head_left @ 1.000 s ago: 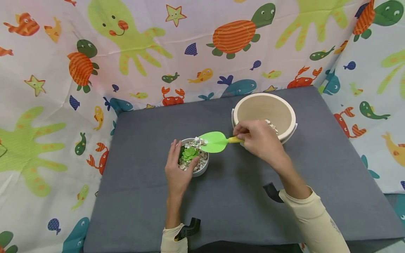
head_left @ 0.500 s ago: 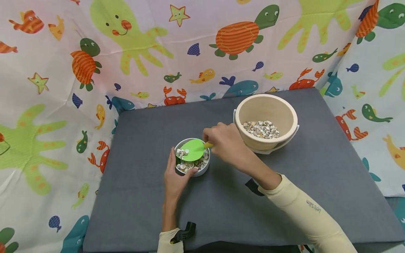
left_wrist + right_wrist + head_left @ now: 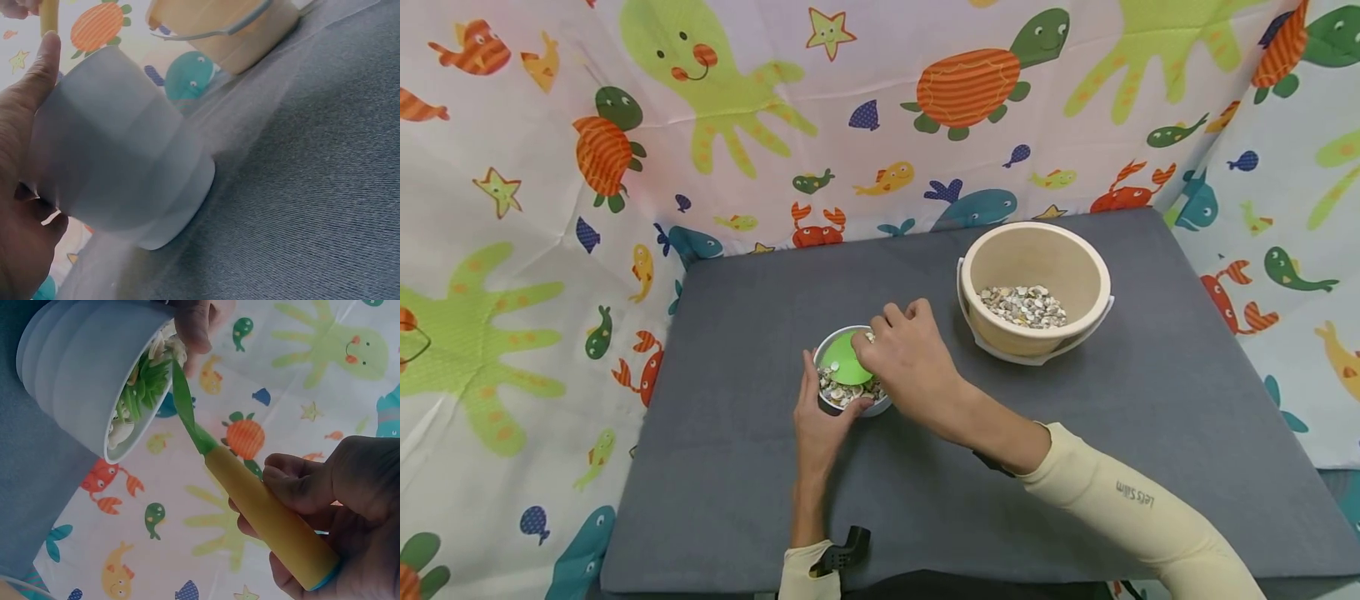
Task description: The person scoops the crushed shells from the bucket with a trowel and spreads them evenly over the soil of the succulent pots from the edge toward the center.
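My left hand (image 3: 822, 421) grips a small white plant pot (image 3: 125, 150) from its near left side, thumb at the rim. Inside the pot are pale pebbles or shell bits (image 3: 842, 392) and a green succulent (image 3: 144, 390), which the blade covers in the head view. A small trowel, its yellow handle (image 3: 269, 515) held by my right hand (image 3: 917, 367), has its green blade (image 3: 847, 365) over the pot opening. In the right wrist view the blade tip dips just inside the rim, beside the plant, with its edge turned up.
A cream bucket (image 3: 1037, 250) with a white handle stands at the back right, with more pale pebbles (image 3: 1022, 306) at its bottom. Grey cloth (image 3: 737, 417) covers the table. A sea-animal printed curtain (image 3: 850, 83) rises behind and at both sides.
My right hand has moved left from beside the bucket to the pot. The trowel blade, which carried pebbles at the pot's edge, has tipped over the pot. The left hand stays there.
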Available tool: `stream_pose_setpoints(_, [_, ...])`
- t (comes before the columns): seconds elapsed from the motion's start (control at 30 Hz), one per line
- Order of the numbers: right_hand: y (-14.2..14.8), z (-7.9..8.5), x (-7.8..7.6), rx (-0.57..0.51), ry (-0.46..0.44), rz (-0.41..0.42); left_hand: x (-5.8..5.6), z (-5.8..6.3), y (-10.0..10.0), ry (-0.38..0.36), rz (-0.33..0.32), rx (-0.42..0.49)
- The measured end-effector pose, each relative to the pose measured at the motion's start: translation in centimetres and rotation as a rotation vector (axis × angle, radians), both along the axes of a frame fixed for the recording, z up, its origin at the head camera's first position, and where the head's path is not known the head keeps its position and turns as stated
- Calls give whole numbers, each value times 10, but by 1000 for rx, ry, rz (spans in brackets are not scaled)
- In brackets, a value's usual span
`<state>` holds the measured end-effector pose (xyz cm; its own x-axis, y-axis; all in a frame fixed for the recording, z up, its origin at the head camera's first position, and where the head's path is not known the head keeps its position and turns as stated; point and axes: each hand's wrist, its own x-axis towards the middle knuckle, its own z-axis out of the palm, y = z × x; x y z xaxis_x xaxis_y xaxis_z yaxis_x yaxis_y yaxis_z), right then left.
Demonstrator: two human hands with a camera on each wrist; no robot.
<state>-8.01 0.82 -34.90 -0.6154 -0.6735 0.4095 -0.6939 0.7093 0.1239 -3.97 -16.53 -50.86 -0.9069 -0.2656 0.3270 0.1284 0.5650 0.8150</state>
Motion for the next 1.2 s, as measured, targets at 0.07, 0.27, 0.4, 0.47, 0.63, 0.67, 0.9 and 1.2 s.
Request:
stream_pose_setpoints(0.07, [-1, 1, 1, 8, 20, 0, 0, -1, 1, 13, 18, -3])
stream_pose_setpoints(0.27, [6, 6, 3, -11, 62, -22, 1, -6, 7, 61, 109, -50])
stream_pose_setpoints(0.4, [20, 11, -1, -116, 62, -63, 1, -9, 13, 98, 181, -58])
stream_pose_setpoints(0.47, [30, 14, -4, -195, 26, -82, 1, -9, 17, 119, 214, -54])
stream_pose_setpoints(0.63, [64, 23, -11, -394, -79, -149, -1, -10, 30, 124, 303, -68])
stream_pose_setpoints(0.67, [73, 25, -12, -429, -90, -168, 0, -10, 32, 119, 320, -72])
stream_pose_setpoints(0.9, [137, 37, -21, -511, -127, -360, 0, -11, 42, 185, 360, -109])
stream_pose_setpoints(1.2, [193, 21, -47, -271, -204, -519, -20, 40, 70, 416, 295, -327])
